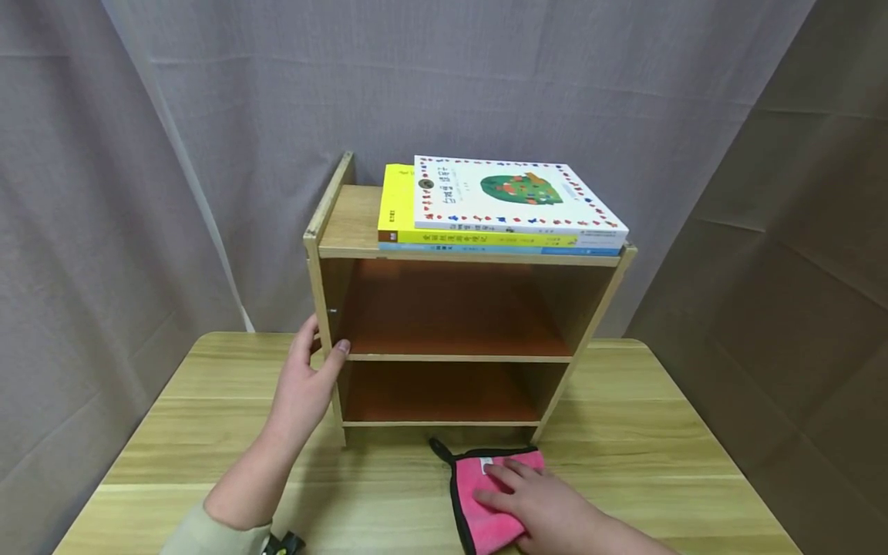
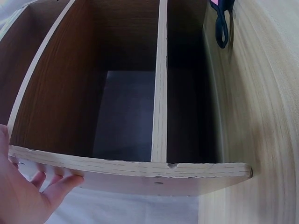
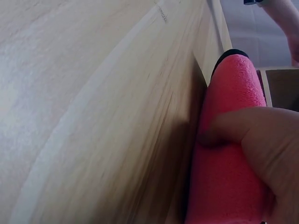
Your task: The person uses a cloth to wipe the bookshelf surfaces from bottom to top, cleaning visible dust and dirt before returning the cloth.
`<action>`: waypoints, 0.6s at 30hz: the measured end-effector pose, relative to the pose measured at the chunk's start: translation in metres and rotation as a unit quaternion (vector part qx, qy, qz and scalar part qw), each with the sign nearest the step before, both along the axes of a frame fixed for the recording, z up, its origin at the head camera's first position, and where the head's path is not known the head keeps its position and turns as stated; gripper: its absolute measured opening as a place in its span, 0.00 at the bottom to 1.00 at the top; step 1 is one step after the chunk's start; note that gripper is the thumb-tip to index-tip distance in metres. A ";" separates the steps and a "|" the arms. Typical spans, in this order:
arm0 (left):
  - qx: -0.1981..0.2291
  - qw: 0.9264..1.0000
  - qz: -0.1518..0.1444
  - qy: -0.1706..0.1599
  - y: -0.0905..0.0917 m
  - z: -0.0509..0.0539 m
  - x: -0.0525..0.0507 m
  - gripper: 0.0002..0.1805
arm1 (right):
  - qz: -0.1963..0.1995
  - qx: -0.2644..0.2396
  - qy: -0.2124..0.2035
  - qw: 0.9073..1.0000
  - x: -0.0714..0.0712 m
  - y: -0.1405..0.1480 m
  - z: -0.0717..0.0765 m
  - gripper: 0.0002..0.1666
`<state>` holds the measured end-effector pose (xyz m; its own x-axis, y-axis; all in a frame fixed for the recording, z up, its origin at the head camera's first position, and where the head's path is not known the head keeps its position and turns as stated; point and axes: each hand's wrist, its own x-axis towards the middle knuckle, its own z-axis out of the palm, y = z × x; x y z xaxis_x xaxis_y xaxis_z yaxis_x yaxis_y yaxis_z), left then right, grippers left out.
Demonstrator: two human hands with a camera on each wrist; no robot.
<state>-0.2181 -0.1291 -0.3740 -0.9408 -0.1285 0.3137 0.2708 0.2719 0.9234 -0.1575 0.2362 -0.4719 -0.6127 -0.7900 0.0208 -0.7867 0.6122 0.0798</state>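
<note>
Working remotely, I gripped the wooden bookshelf (image 1: 458,358) with the left hand (image 1: 310,385) — bracing firmly looked wise — as the right hand (image 1: 537,497) pinched the black-edged pink cloth (image 1: 479,515) on the tabletop (image 1: 388,493) in front.

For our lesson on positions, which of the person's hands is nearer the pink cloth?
Right. The right hand rests on the pink cloth; the left hand is away from it, holding the shelf.

left sleeve (image 1: 213,533): pale sage green; black device (image 1: 281,544) beside it; yellow-green mark on device
</note>
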 end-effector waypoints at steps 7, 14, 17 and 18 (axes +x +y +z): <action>-0.001 1.000 0.004 0.003 0.000 -0.001 -0.001 0.29 | 0.020 -0.020 0.022 0.999 0.000 -0.001 -0.003 0.38; 0.004 1.000 0.007 0.008 0.000 -0.001 0.000 0.28 | 0.011 -0.045 0.023 0.999 -0.001 -0.003 -0.004 0.37; 0.003 1.000 0.007 0.008 0.000 -0.001 -0.001 0.28 | 0.001 -0.056 0.008 0.998 -0.002 -0.005 -0.002 0.34; 0.002 1.000 0.008 0.008 0.000 -0.001 -0.001 0.28 | -0.003 -0.058 0.004 0.998 -0.002 -0.006 -0.001 0.33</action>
